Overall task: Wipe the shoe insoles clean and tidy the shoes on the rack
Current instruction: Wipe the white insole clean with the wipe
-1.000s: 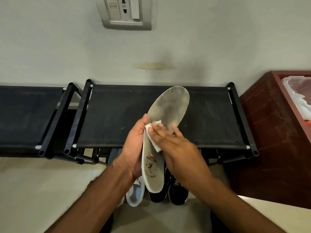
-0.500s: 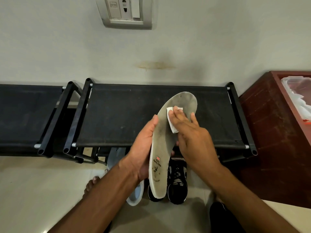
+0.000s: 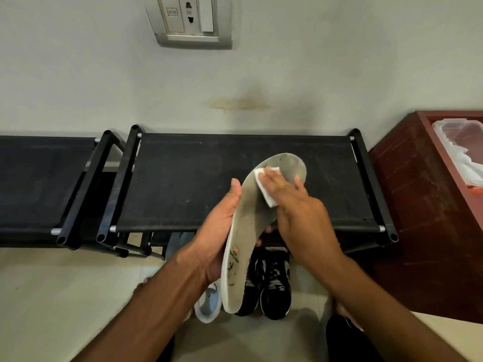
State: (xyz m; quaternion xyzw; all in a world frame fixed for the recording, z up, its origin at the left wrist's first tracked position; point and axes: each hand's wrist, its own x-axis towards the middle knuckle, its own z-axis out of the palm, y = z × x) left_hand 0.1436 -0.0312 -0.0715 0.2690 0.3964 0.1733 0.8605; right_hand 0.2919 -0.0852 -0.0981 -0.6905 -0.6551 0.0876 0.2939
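A long, dirty grey-white insole (image 3: 245, 231) is held up over the front of the black shoe rack (image 3: 198, 184), toe end pointing away. My left hand (image 3: 218, 233) grips its left edge from behind. My right hand (image 3: 298, 212) presses a small white wipe (image 3: 264, 192) flat against the insole's upper half, near the toe. Below the insole, on the floor, a pair of black sneakers (image 3: 271, 283) stands side by side, with a white shoe (image 3: 207, 305) to their left, partly hidden by my left arm.
A second black rack (image 3: 39, 184) stands to the left against the wall. A dark red wooden cabinet (image 3: 423, 205) is at the right, with a clear plastic container (image 3: 460, 150) on top. A wall socket plate (image 3: 192, 20) sits above. A bare foot shows near each forearm.
My right hand has slid the wipe from the insole's middle up toward the toe. The insole and both hands have shifted slightly right and lower, showing more of the black sneakers.
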